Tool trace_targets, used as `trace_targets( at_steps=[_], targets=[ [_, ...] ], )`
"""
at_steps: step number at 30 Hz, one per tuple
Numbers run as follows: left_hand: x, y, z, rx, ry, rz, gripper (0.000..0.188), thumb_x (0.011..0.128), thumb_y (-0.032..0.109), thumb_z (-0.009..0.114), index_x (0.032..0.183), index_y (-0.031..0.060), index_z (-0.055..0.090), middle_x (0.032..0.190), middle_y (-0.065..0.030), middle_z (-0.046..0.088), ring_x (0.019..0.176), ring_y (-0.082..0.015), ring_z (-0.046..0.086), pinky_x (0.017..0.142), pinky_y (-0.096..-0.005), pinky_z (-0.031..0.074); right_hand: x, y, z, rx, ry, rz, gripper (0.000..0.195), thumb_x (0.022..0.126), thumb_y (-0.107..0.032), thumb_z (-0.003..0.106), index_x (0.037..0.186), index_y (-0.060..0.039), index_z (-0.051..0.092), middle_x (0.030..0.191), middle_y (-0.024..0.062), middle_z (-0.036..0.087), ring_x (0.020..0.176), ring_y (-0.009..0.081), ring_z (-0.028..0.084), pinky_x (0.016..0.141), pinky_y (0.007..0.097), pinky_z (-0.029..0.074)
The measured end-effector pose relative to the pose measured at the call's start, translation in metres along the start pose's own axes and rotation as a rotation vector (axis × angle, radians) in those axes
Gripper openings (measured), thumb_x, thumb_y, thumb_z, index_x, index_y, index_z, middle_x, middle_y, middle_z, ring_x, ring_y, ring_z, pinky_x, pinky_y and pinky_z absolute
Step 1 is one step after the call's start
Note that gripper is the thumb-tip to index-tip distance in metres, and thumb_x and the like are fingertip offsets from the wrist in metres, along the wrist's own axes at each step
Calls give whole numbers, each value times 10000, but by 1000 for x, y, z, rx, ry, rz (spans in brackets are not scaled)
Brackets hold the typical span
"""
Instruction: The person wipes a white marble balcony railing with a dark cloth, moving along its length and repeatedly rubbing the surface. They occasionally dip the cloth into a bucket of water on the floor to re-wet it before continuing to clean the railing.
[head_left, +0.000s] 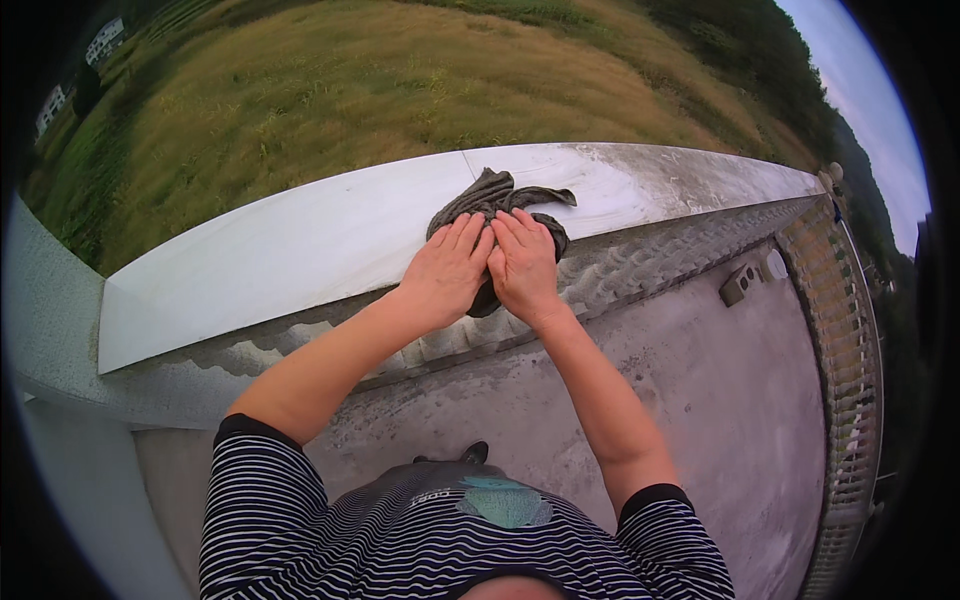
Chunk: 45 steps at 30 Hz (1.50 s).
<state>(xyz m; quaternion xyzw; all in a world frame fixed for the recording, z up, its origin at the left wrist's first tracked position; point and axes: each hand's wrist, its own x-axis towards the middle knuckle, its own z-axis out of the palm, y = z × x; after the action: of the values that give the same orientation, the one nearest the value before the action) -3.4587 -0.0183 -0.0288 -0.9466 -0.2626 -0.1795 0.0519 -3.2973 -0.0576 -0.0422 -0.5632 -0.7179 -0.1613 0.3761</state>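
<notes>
A bunched dark grey cloth (480, 196) lies on the white slab top (300, 244) of a balustrade, with part of it hanging over the near edge. Flat on the cloth, my left hand (448, 270) presses down with its fingers close together. Beside it my right hand (526, 262) also bears on the cloth, the two hands touching near the thumbs. To the left of the hands the slab looks white and clean. Grey-brown grime (667, 176) covers the slab further right, with pale smears between it and the cloth.
Balusters (637, 259) run under the slab above a concrete floor (637, 390). A rough pale pillar (56, 300) adjoins the slab's left end. A hollow block (741, 283) and a white round object (773, 265) sit by the right corner. Beyond lies a grassy field (375, 82).
</notes>
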Motion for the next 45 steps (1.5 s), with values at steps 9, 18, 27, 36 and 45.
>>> trace_targets(
  at_steps=[9,18,27,36,45],
  targets=[
    [-174,-67,-90,53,-66,-390,466,961,154,450,1381,-37,391,1432,-207,396,1323,-359,381,1090,-437,307,34,-181,76,266,-171,-219,395,846,-253,540,1075,58,620,1195,189,584,1180,363,461,990,444,347],
    [-163,-95,-83,-190,-64,-747,471,1011,219,357,1429,3,342,1484,-180,337,1395,-330,276,1134,-433,200,83,-168,100,368,-639,-317,502,944,-347,397,1302,-22,529,1392,130,462,1339,304,341,1080,516,230],
    [56,-49,16,42,-231,-656,532,1005,311,294,1461,37,280,1523,-170,271,1416,-326,236,1136,-482,187,104,62,49,166,-629,-193,504,953,-341,372,1341,-34,470,1446,102,423,1364,267,338,1090,457,245],
    [317,61,110,-25,-260,-441,565,984,344,286,1458,37,283,1533,-153,257,1427,-299,220,1154,-448,184,85,325,-39,-58,-557,60,473,973,-353,357,1352,-91,463,1458,58,414,1376,257,322,1098,464,265],
    [434,143,157,-230,-276,-187,576,973,328,265,1463,28,285,1542,-153,244,1438,-304,192,1162,-464,145,41,434,-109,-318,-502,364,468,975,-353,373,1365,-110,463,1474,47,403,1371,289,337,1097,464,291]
  ],
)
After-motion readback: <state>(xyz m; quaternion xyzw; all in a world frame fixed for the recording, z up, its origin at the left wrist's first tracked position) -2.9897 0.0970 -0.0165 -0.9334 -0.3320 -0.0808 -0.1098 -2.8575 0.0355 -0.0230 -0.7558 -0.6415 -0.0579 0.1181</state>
